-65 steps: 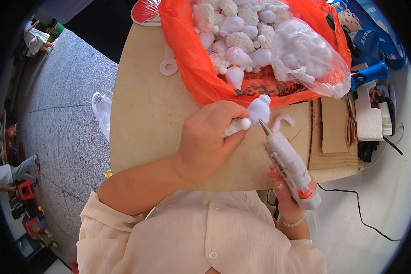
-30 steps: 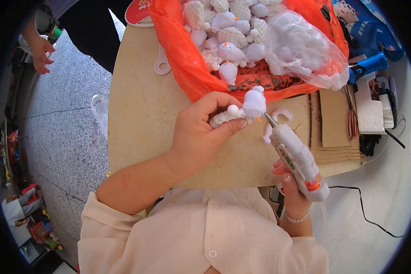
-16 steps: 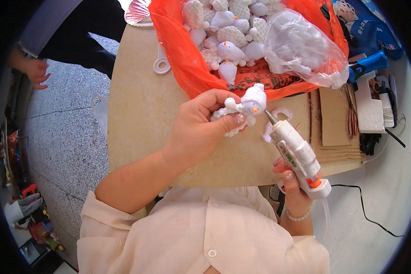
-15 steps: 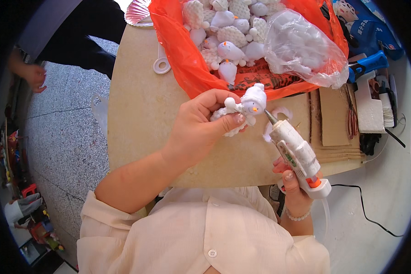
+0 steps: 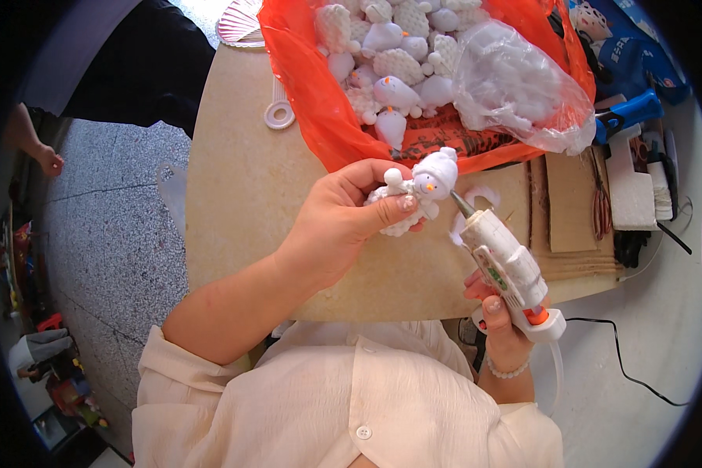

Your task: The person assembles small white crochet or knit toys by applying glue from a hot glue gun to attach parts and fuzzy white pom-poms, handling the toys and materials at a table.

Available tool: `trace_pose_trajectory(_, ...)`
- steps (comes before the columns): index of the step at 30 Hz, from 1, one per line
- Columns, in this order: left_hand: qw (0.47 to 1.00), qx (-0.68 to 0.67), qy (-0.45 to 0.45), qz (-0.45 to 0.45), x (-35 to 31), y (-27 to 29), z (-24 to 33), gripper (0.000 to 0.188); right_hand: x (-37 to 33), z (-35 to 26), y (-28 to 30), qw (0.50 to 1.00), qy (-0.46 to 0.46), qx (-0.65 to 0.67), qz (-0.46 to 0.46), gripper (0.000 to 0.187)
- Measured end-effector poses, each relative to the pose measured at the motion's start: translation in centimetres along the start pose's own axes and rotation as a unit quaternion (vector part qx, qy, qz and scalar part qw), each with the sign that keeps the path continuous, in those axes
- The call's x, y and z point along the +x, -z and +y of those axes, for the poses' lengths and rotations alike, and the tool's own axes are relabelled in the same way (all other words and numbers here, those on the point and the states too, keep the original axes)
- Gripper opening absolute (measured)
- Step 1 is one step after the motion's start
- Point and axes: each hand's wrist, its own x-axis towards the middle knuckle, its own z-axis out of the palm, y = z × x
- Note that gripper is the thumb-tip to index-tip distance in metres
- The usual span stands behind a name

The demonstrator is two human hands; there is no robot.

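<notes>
My left hand (image 5: 339,210) pinches a small white snowman figure (image 5: 433,181) with an orange nose and a white hat, held above the table. Its body is knobbly and partly covered by my thumb and fingers. My right hand (image 5: 503,320) is wrapped round a white hot glue gun (image 5: 508,261). The gun's metal nozzle points up and left, its tip at the side of the snowman's head; whether it touches cannot be made out. Behind the nozzle a curved white fuzzy strip (image 5: 485,195) lies on the table.
An orange plastic bag (image 5: 312,117) full of snowman parts lies open at the far side, with a clear bag (image 5: 522,86) in it. Cardboard (image 5: 573,203), scissors (image 5: 601,204) and a blue-handled tool (image 5: 632,111) are at right. A person (image 5: 136,62) stands at far left.
The snowman and glue gun have barely moved; the snowman is a touch lower and further right. At the far left, the other person's hand has moved left.
</notes>
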Motion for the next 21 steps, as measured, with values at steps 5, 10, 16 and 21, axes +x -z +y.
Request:
trace_pose_trajectory(5,1.0,-0.016,0.01,-0.008,-0.2,0.1,0.4,0.026,-0.2,-0.2,-0.5,1.0,-0.002,0.005,0.008,0.044)
trace_pose_trajectory(10,0.999,-0.034,0.034,-0.003,-0.6,-0.1,1.1,0.026,-0.3,-0.5,-1.1,1.0,-0.016,0.012,0.017,0.043)
trace_pose_trajectory(16,0.995,-0.075,0.053,-0.034,-0.7,0.4,1.4,0.028,-0.1,-0.7,-1.3,1.0,-0.006,0.01,-0.003,0.04)
trace_pose_trajectory(21,0.993,-0.1,0.049,-0.04,-0.7,0.4,1.4,0.028,0.0,-1.1,-1.5,1.0,0.01,-0.012,-0.018,0.038)
